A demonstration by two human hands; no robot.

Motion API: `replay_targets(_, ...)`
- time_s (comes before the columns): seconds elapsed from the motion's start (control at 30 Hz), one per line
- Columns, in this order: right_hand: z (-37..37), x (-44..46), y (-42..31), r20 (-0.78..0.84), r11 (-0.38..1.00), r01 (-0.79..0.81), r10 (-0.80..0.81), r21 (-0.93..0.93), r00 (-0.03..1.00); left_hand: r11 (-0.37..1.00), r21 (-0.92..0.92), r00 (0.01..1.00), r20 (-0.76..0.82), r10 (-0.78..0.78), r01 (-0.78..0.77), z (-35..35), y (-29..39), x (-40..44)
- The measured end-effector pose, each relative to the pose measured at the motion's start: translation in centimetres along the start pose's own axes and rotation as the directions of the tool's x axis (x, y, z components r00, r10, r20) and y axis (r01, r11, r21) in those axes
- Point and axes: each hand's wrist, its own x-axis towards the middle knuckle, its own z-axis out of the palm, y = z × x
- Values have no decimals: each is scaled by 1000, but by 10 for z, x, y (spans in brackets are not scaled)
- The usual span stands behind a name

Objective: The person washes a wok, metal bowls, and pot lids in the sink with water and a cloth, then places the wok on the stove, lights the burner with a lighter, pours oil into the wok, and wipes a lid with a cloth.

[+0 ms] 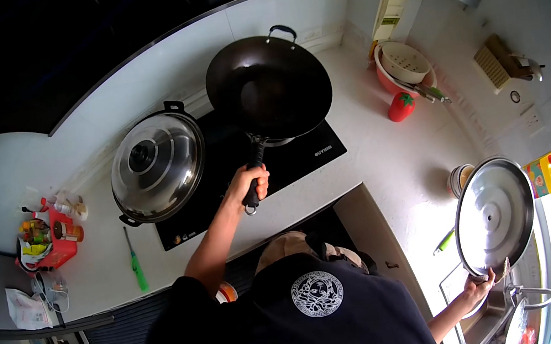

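My left hand (254, 181) is closed around the black handle of a dark wok (269, 86), which sits on the right side of the black cooktop (237, 200). The wok's inside looks bare and slightly shiny. Off to the right, my right hand (479, 286) grips the lower edge of a round metal lid (489, 224), tilted so that its underside and central screw show. That lid is beside the sink (484, 326). On the cooktop's left side stands a covered pan with a domed steel lid (158, 165).
A red basket of seasonings (59, 238) and a green-handled tool (136, 262) are on the left counter. Pink and white colanders (405, 63) and a red strawberry-shaped item (401, 106) fill the back corner. A jar (462, 178) and yellow bottle (544, 175) stand near the lid.
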Motion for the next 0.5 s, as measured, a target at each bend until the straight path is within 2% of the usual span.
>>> replay_targets(0.1,22,-35,6,-36,1000,7,-6,30,999,989,-110,995,33,-90,94,-4,9,-2)
replay_targets(0.13,3,-24,11,28,993,112,-111,-38,993,983,-137,992,41,-120,125,-9,9,0)
replay_targets(0.17,-13,-10,10,8,997,75,-75,-19,997,974,-163,987,49,-151,157,-13,10,1)
replay_targets(0.23,1,-35,10,-34,1000,0,1,15,999,966,-175,982,37,-186,189,-15,12,7)
replay_targets(0.27,-3,-39,21,95,984,167,-161,-62,982,964,-186,982,49,-185,191,-20,7,14)
replay_targets(0.3,-7,-44,31,219,935,342,-315,-96,923,962,-196,981,64,-182,191,-24,3,21)
replay_targets(0.37,-33,-15,25,109,983,175,-168,-56,980,957,-232,984,58,-168,177,-20,-3,26)
replay_targets(0.4,-4,-37,15,-35,1000,-11,12,27,999,953,-250,986,56,-160,169,-20,-5,29)
replay_targets(0.43,-4,-38,14,-51,1000,-12,12,9,999,943,-280,982,104,-155,178,-25,-9,35)
replay_targets(0.5,-5,-35,16,-79,1000,-10,9,-22,997,947,-284,987,101,-126,150,-27,-19,42)
